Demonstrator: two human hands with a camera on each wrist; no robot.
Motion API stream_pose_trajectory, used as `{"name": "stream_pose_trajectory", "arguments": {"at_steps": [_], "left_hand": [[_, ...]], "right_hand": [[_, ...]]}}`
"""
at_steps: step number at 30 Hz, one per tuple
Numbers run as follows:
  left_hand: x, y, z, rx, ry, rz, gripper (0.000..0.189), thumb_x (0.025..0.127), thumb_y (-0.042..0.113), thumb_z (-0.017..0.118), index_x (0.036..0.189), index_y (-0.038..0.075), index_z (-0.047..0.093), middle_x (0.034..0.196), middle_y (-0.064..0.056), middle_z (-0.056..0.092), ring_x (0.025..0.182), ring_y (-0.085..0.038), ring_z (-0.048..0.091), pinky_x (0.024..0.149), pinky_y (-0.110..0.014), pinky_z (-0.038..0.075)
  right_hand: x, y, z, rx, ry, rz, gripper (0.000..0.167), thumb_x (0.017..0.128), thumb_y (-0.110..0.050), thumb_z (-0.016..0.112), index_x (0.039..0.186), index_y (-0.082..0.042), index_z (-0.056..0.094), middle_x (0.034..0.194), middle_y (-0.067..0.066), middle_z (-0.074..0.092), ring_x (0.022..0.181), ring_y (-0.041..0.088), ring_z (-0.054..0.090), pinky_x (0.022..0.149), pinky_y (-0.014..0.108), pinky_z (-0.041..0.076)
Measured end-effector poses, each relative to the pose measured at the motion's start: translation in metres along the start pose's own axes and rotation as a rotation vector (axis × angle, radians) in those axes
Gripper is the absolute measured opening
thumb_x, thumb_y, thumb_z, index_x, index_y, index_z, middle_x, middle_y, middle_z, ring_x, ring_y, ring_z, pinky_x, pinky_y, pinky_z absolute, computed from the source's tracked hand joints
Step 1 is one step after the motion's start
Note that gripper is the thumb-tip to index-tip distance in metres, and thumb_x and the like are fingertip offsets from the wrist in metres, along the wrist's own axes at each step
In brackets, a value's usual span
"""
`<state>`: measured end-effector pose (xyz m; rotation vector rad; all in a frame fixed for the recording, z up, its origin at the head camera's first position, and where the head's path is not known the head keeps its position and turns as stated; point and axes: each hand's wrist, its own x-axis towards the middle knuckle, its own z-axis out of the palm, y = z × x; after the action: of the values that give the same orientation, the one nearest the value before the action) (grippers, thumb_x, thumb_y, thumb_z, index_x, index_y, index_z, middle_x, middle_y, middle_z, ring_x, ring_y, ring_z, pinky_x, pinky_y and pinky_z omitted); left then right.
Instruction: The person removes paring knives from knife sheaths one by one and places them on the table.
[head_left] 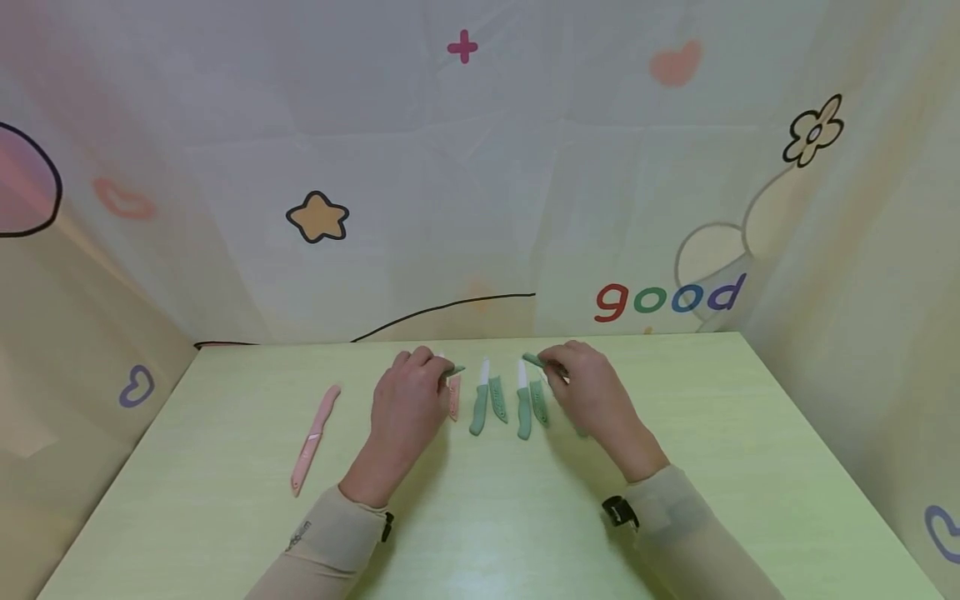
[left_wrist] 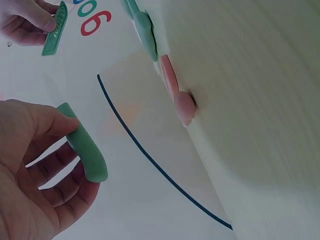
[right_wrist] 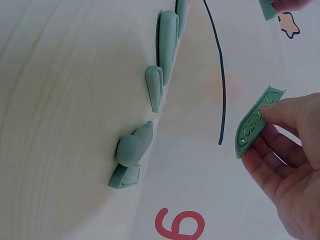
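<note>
My left hand (head_left: 408, 396) holds a green-handled knife (left_wrist: 86, 145) by its handle, above the table; its pale blade shows only faintly in the left wrist view. With thumb and fingers, my right hand (head_left: 592, 387) pinches a green blade sheath (right_wrist: 254, 125) embossed with lettering. The two hands face each other, some distance apart. Between them on the table lie two green knives with white blades, one left (head_left: 479, 410) and one right (head_left: 523, 414). Each has a green sheath beside it, left (head_left: 498, 401) and right (head_left: 538, 404). A pink sheath (head_left: 454, 400) lies partly behind my left hand.
Toward the left of the table (head_left: 225, 467) lies a pink knife (head_left: 315, 437) with its blade covered by a pink sheath. Another green piece (head_left: 582, 432) peeks out beneath my right wrist. A printed curtain (head_left: 480, 183) hangs behind the table's far edge.
</note>
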<state>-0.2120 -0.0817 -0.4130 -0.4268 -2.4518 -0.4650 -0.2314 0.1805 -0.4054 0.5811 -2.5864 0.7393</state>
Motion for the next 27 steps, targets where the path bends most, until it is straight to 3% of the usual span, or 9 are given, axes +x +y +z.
{"name": "stream_pose_trajectory", "arguments": {"at_steps": [5,12,18,23,27], "left_hand": [[-0.001,0.006,-0.001,-0.150,-0.094,-0.109,0.017,0.089,0.001,0.079,0.102,0.011,0.083,0.092,-0.001,0.069,0.078,-0.021,0.063,0.057,-0.031,0.053],[-0.002,0.019,-0.001,-0.447,-0.239,-0.260,0.020,0.093,0.004,0.071,0.109,0.010,0.082,0.087,0.002,0.068,0.071,-0.012,0.062,0.059,-0.030,0.051],[-0.003,0.031,0.005,-0.640,-0.338,-0.318,0.016,0.094,0.004,0.074,0.109,0.007,0.080,0.086,0.002,0.068,0.073,-0.013,0.064,0.064,-0.031,0.055],[-0.006,0.040,0.012,-0.735,-0.433,-0.360,0.016,0.094,0.007,0.075,0.110,0.005,0.078,0.089,0.000,0.070,0.075,-0.014,0.065,0.064,-0.029,0.054],[-0.010,0.050,0.018,-0.859,-0.522,-0.444,0.018,0.094,0.006,0.077,0.111,0.002,0.075,0.091,-0.003,0.070,0.072,-0.017,0.068,0.064,-0.029,0.058]], "right_hand": [[-0.003,0.004,-0.004,0.134,-0.028,0.101,0.012,0.097,-0.004,0.076,0.109,-0.004,0.080,0.096,0.005,0.074,0.084,0.021,0.068,0.079,0.040,0.061],[-0.010,0.007,-0.013,0.254,-0.088,0.253,0.015,0.101,-0.012,0.074,0.114,-0.006,0.079,0.100,0.004,0.077,0.091,0.023,0.071,0.083,0.043,0.060],[-0.016,0.010,-0.018,0.283,-0.119,0.322,0.019,0.101,-0.014,0.074,0.116,-0.005,0.079,0.105,0.007,0.077,0.094,0.025,0.070,0.082,0.039,0.058],[-0.022,0.011,-0.021,0.316,-0.153,0.370,0.020,0.100,-0.015,0.075,0.116,-0.003,0.079,0.105,0.008,0.077,0.090,0.022,0.068,0.078,0.034,0.056],[-0.029,0.013,-0.021,0.361,-0.185,0.413,0.020,0.100,-0.014,0.076,0.114,-0.001,0.078,0.102,0.008,0.077,0.084,0.020,0.068,0.073,0.031,0.058]]}}
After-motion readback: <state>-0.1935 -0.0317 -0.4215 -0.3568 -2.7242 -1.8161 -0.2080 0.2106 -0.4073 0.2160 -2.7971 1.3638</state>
